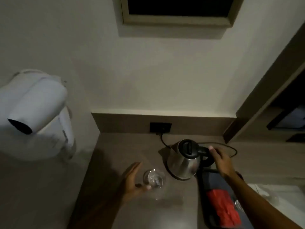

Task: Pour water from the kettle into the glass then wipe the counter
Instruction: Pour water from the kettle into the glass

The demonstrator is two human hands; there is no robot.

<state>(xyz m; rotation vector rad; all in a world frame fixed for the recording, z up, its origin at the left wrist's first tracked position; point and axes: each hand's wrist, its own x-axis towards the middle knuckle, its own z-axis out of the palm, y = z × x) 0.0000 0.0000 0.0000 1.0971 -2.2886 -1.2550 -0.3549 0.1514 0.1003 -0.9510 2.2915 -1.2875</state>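
Right hand (220,160): fingers curled onto kettle (184,160) handle, grip unclear | left hand (132,180): open, cupping glass (154,179) left of kettle

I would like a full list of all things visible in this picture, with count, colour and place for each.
kettle: one, steel with black lid, counter centre
glass: one, clear, left of kettle
counter: one, brown, below wall
cord: one, black, behind kettle
socket: one, black, backsplash
tray: one, dark, right of kettle
red packet: one, on tray
white appliance: one, far left, blurred
frame: one, dark, wall top
left hand: open, beside glass
right hand: at kettle handle
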